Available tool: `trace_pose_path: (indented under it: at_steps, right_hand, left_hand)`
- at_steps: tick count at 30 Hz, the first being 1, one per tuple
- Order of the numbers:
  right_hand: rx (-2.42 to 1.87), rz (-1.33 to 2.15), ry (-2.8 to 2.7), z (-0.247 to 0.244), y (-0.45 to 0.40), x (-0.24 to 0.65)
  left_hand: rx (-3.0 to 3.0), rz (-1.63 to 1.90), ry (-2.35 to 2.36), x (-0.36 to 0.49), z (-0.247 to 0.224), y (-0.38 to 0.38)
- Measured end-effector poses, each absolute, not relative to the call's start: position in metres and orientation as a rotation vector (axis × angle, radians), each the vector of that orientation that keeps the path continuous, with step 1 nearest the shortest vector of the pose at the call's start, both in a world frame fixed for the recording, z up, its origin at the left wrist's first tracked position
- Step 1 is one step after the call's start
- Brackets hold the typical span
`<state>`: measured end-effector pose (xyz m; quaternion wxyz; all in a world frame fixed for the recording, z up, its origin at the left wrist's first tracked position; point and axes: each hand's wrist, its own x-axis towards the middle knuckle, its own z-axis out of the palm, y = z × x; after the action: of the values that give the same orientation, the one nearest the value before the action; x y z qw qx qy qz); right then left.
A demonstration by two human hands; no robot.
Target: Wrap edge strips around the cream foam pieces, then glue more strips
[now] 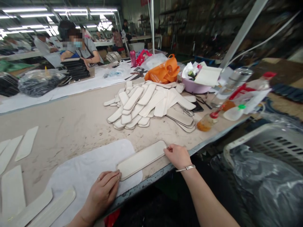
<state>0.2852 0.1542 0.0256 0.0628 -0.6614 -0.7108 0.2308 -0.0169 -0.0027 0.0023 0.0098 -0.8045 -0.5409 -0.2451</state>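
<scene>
A long cream panel [142, 160] with rounded corners and a dark edge lies at a slant near the table's front edge, partly over a white sheet [94, 160]. My left hand [104, 189] grips its near left end, fingers closed at the corner. At the far right end, my right hand [177, 155] pinches the other corner between thumb and fingers; a bracelet circles that wrist. Beyond the panel rises a loose pile of similar cream panels [139, 102]. More flat cream strips [56, 206] rest at the lower left, some on the sheet.
Behind the pile sit an orange bag [163, 73] and a lilac basin [197, 85]. Bottles, one an amber-filled bottle [207, 122], line the right edge. A grey plastic crate [267, 142] stands at right. Across the table a masked person [87, 47] handles a dark stack [76, 68].
</scene>
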Motion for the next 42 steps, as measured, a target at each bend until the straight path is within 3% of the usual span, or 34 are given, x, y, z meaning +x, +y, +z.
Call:
trace_pose_path:
  at_steps: [24, 31, 35, 42]
  right_hand:
    - [-2.062, 0.568, -2.179, 0.027, 0.152, 0.276]
    - [-2.074, 0.357, -2.180, 0.029, 0.149, 0.285]
    - [-1.783, 0.280, -2.147, 0.040, 0.135, 0.277]
    - [-0.663, 0.810, -2.482, 0.122, 0.054, 0.207]
  left_hand:
    - [-2.516, -0.792, -1.652, -0.016, 0.003, -0.001]
    - [-2.525, -0.767, -1.680, -0.017, 0.002, -0.003]
    - [-2.525, -0.780, -1.684, -0.015, 0.002, -0.003]
    - [-2.561, -0.767, -1.671, -0.020, 0.000, -0.002]
